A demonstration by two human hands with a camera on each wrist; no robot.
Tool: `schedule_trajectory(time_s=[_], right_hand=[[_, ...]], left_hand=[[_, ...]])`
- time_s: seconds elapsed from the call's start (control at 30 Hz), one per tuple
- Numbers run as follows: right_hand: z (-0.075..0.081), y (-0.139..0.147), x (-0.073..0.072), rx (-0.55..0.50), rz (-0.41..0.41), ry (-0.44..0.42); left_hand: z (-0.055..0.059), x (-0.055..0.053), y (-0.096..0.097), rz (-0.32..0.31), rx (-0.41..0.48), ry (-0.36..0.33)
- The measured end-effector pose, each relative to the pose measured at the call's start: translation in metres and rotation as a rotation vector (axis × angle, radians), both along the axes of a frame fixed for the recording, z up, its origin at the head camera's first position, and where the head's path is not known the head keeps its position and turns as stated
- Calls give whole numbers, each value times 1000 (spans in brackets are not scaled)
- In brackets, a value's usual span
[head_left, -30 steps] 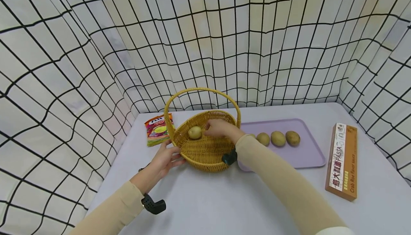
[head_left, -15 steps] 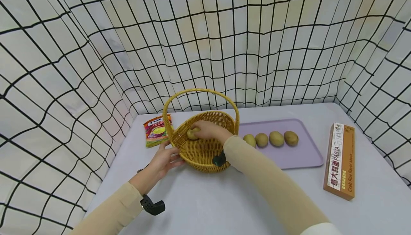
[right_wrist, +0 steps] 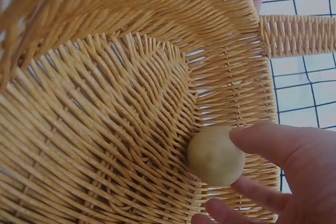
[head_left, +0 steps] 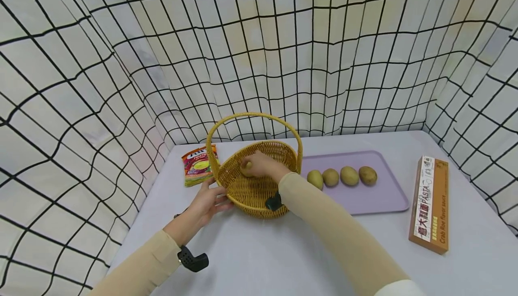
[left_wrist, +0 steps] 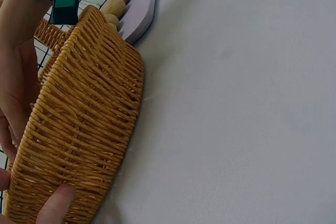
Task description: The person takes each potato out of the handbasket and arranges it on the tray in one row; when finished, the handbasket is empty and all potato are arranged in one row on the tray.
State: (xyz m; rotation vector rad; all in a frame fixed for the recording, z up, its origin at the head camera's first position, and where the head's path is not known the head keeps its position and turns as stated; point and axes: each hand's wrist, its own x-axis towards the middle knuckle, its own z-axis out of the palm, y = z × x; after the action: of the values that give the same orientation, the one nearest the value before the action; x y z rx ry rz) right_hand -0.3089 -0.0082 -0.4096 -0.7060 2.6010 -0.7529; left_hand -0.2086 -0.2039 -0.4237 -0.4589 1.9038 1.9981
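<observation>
A round wicker basket [head_left: 259, 195] with a tall arched handle stands on the table. At its left side, my left hand [head_left: 208, 201] grips the wall near the handle's foot, with a fingertip pressed to the outer weave in the left wrist view. My right hand [head_left: 261, 163] reaches inside the basket and pinches a potato [right_wrist: 216, 156] between thumb and fingers. The potato lies against the basket's inner left side, partly covered by the hand in the head view. Most of the left hand is out of sight in the right wrist view.
A lilac tray [head_left: 376, 201] right of the basket bears several potatoes [head_left: 349, 176] in a row. An orange pasta box [head_left: 430, 204] lies at the far right. A candy bag [head_left: 198, 165] lies behind the left hand. Black netting over white cloth surrounds the table.
My right hand has moved left inside the basket and taken hold of the potato, which has shifted slightly. The left hand stays at the basket's side.
</observation>
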Motion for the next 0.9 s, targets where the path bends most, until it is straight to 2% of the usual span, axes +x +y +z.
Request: schedule_trajectory(time_s=[0.13,0.43,0.67,0.9], right_hand=[[-1,0,-1,-7,-22,7],[-3,-2,-2,9,-125,0],[2,-4,2,-7,-117,-33],[-2,-3,-1,24,-103,-66]], left_hand=[[-1,0,1,-1,1,1],[-1,1,2,4,-5,2],[-1,2,2,3,-11,5],[-1,1,0,2,-9,10]])
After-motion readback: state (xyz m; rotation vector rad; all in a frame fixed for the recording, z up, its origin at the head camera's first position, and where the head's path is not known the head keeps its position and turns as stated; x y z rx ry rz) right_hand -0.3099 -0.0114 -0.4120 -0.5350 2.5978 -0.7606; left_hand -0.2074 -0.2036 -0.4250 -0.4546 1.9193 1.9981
